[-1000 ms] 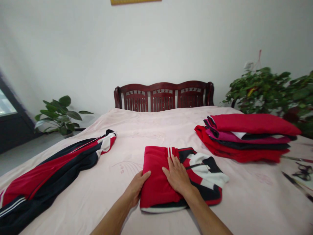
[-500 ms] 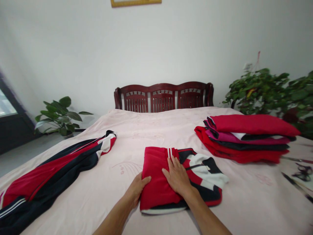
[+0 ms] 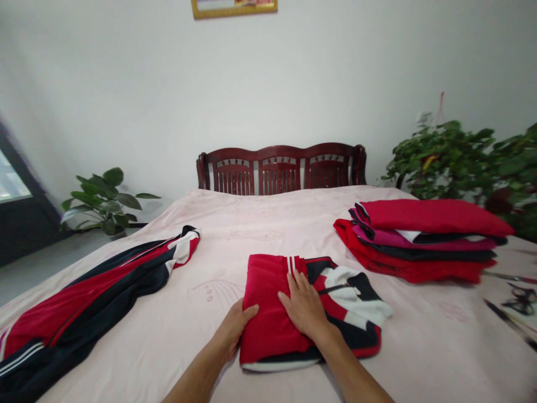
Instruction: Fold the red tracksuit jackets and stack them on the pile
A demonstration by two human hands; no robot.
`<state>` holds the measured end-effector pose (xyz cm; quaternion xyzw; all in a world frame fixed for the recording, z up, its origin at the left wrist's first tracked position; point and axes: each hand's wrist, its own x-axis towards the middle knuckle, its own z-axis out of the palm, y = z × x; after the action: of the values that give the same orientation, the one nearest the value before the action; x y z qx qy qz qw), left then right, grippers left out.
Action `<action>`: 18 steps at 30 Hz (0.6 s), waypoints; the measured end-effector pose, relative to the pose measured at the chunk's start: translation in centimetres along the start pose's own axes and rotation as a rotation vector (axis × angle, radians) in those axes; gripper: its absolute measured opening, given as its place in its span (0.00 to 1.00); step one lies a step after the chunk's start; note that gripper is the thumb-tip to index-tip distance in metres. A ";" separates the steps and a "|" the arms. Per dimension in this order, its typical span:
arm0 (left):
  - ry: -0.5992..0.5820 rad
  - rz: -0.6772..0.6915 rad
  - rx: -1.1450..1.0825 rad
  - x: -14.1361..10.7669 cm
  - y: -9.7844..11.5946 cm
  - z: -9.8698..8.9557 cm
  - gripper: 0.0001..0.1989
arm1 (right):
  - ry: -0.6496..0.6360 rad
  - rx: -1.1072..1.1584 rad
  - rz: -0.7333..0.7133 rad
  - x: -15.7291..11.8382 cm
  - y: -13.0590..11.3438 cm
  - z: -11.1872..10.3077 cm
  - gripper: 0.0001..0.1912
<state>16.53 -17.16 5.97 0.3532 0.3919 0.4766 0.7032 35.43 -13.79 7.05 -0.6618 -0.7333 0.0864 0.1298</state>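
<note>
Left hand [image 3: 235,327] lies open against the left edge of a red, navy and white track garment [image 3: 272,316]; right hand [image 3: 304,308] sits flat on top of it, fingers spread, no grip in either. The garment is at 12 o'clock from the hands, on a pale pink bed cover [image 3: 235,224]. Its red part is folded over, but the white-and-navy part still sticks out at 3 o'clock, so the fold is only partway done. A folded stack of red, magenta and navy clothes [image 3: 423,240] sits at 2 o'clock, apparently done. At 9 o'clock, a long red-and-navy striped garment [image 3: 96,296] lies unfolded, stretched out on the bed: that one is left.
</note>
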 end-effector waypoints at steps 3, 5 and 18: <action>0.023 -0.003 -0.003 -0.1 -0.1 0.3 0.26 | 0.007 0.011 -0.005 0.1 0.2 0.1 0.38; 0.030 0.007 -0.009 0.0 -0.3 0.4 0.25 | 0.009 0.023 0.001 0.2 0.4 0.3 0.38; 0.163 0.188 0.349 -1.4 13.7 -1.4 0.13 | 0.100 1.031 0.090 4.8 -9.3 6.1 0.35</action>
<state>9.52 -14.24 17.56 0.4651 0.4893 0.4921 0.5497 24.30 -9.74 4.39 -0.5459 -0.5595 0.4102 0.4698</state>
